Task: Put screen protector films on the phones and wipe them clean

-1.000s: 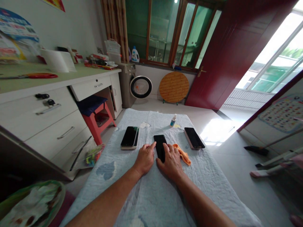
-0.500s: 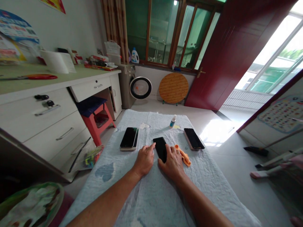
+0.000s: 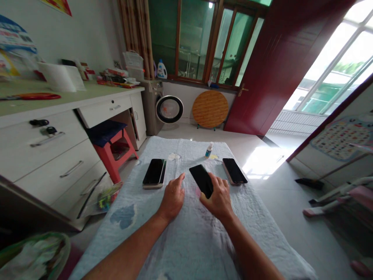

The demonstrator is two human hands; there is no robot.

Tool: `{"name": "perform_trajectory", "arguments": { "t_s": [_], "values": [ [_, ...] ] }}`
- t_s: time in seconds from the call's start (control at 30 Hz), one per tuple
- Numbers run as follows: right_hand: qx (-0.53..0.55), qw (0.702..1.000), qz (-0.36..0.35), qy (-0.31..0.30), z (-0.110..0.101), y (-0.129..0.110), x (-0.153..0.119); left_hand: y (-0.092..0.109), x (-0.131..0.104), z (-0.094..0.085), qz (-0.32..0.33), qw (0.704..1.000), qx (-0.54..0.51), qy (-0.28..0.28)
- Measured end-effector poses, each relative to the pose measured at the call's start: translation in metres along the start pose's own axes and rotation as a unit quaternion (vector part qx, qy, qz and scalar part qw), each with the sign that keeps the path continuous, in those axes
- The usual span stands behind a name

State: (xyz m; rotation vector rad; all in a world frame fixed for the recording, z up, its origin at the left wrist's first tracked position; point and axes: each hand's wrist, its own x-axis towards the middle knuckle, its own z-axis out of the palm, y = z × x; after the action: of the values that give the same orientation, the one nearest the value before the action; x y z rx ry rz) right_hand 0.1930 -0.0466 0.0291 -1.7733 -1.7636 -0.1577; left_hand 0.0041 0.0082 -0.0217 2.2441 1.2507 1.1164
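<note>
My right hand (image 3: pixel 218 196) grips a black smartphone (image 3: pixel 201 179) by its right edge and lower end, tilted above the cloth-covered table. Just left of it is my left hand (image 3: pixel 172 197), off the phone, its index finger stretched out and the thumb apart, holding nothing. To the left lies a stack of phones (image 3: pixel 154 172), a dark-screened one on top. Another stack of phones (image 3: pixel 234 171) lies at the right. A small spray bottle (image 3: pixel 208 151) stands upright behind the held phone. The orange cloth seen before is hidden now, apparently behind my right hand.
A pale blue quilted cloth (image 3: pixel 186 241) covers the table. On the left are a white desk (image 3: pixel 55 155) with drawers and a red stool (image 3: pixel 116 149). A bin (image 3: pixel 65 249) stands at lower left. Ahead are an open-doored washing machine (image 3: pixel 151 105) and a round wooden tabletop (image 3: pixel 210 109).
My right hand has lifted the phone off the cloth and tilted it. My left hand has come away from the phone, slightly leftward. The orange cloth has gone out of sight. The view shifted slightly.
</note>
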Motion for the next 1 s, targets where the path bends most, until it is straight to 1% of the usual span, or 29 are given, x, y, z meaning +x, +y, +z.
{"name": "perform_trajectory", "arguments": {
  "t_s": [0.07, 0.13, 0.2, 0.27, 0.33, 0.43, 0.53, 0.63, 0.8, 1.0],
  "values": [
    [-0.007, 0.999, 0.009, 0.045, -0.006, 0.018, 0.009, -0.002, -0.001, 0.001, 0.003, 1.0, 0.003, -0.001],
    [-0.03, 0.995, 0.046, 0.088, -0.013, 0.041, 0.019, -0.003, -0.001, 0.002, 0.006, 1.0, 0.003, -0.003],
    [-0.054, 0.989, 0.08, 0.112, -0.02, 0.064, 0.03, -0.003, -0.002, 0.003, 0.008, 1.0, 0.001, -0.004],
    [-0.079, 0.985, 0.107, 0.108, -0.025, 0.086, 0.038, -0.003, -0.002, 0.003, 0.01, 1.0, -0.002, -0.006],
    [-0.105, 0.981, 0.14, 0.083, -0.027, 0.104, 0.044, -0.003, -0.002, 0.003, 0.012, 1.0, -0.004, -0.008],
    [-0.136, 0.972, 0.183, 0.052, -0.026, 0.123, 0.048, -0.002, -0.002, 0.001, 0.01, 1.0, -0.005, -0.01],
    [-0.14, 0.968, 0.203, 0.04, -0.021, 0.135, 0.047, -0.002, -0.002, 0.0, 0.008, 1.0, -0.006, -0.01],
    [-0.139, 0.968, 0.207, 0.037, -0.016, 0.141, 0.044, -0.001, -0.002, -0.001, 0.007, 1.0, -0.008, -0.012],
    [-0.134, 0.97, 0.197, 0.038, -0.009, 0.144, 0.045, -0.001, -0.002, -0.001, 0.001, 1.0, -0.004, -0.023],
    [-0.137, 0.971, 0.191, 0.032, -0.004, 0.146, 0.046, 0.0, -0.002, -0.002, 0.0, 1.0, -0.003, -0.024]
  ]
}}
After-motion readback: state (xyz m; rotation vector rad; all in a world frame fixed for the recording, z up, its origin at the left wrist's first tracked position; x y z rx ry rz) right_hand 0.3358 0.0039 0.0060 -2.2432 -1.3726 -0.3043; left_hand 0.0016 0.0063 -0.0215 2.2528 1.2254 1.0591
